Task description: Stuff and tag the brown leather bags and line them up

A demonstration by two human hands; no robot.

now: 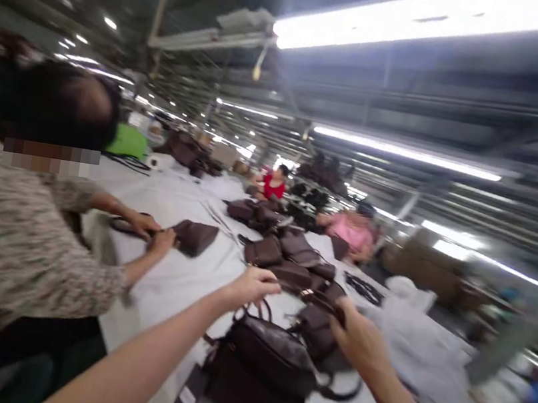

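Observation:
A dark brown handbag stands on the white-covered table right before me, its thin handle loop raised and a dark tag hanging at its left side. Above that loop is my left hand, fingers curled closed; blur hides what is between them. My right hand is closed around a dark strap, with gold-coloured hardware showing to its left. Beneath the right hand lies another brown bag, partly covered by the front one.
Several brown bags are heaped further up the table. At left a co-worker has both hands on a small brown bag. Crumpled white wrapping lies at right, near black straps. Two people sit beyond.

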